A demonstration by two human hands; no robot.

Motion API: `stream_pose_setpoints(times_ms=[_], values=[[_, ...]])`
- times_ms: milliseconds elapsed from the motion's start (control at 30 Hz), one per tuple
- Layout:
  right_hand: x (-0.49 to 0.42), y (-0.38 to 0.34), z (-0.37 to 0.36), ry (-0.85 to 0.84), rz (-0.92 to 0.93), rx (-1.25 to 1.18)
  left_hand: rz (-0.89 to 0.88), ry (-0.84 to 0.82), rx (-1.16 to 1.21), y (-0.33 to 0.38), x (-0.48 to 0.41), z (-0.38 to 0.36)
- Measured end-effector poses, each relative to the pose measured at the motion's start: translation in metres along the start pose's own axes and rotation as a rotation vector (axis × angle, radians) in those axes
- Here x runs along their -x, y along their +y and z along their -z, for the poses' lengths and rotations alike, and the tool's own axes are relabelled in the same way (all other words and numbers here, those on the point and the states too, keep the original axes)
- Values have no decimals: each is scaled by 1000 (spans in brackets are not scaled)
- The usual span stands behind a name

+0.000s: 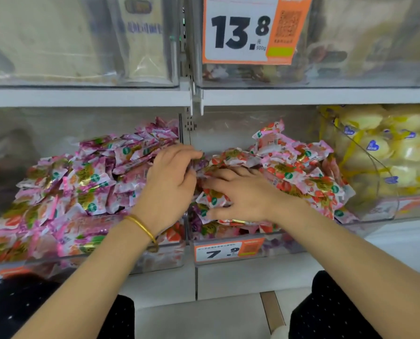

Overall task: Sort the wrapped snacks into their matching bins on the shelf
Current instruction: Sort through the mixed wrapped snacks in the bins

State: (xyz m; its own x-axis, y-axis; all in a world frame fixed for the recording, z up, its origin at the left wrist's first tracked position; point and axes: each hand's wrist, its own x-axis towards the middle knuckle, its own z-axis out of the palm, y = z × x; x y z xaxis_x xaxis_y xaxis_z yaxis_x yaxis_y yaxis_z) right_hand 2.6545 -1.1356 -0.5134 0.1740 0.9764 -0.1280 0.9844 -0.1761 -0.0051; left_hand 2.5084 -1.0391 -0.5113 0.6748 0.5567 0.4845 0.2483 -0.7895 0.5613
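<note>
Mid-sort, pulling strays. L hand (172,177) seemingly pinched a purple snack (202,164) at its fingertips. R hand (240,192), close beside, lay flat, fingers spread, on red snacks (289,172). Next, prob.: lift it clear, drop into pink bin (160,259) left of L wrist.

Light: bright and even, shadows soft.
Glare: pale sheen on the clear upper bins (81,45); foil glints on the snacks (89,182).
Blur: upper bins and far left soft; price tag (240,30) readable.
Distortion: shelf edge (301,96) bends slightly toward the corners.
</note>
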Motion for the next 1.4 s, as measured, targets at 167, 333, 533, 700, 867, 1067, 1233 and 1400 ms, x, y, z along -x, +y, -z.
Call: stream_pose_setpoints(times_ms=[167,333,533,700,867,1067,1233,1400], values=[[29,25,6,41,-68,51,-3,-42,-58,1,-1,2],[46,44,3,137,-108,76,-93,-5,-250,20,0,11],[48,63,-3,207,-102,-8,-42,-293,-283,61,-23,-31],[47,72,-2,229,-72,-126,386,-574,-303,52,-72,-80],[48,78,0,281,-72,-286,462,-675,-372,43,-65,-105],[45,81,2,419,-151,-559,282,-709,-291,60,-56,-100],[40,82,-1,508,-213,-618,285,-685,-185,81,-52,-109],[38,84,-1,522,-197,-605,414,-409,138,72,-48,-97]])
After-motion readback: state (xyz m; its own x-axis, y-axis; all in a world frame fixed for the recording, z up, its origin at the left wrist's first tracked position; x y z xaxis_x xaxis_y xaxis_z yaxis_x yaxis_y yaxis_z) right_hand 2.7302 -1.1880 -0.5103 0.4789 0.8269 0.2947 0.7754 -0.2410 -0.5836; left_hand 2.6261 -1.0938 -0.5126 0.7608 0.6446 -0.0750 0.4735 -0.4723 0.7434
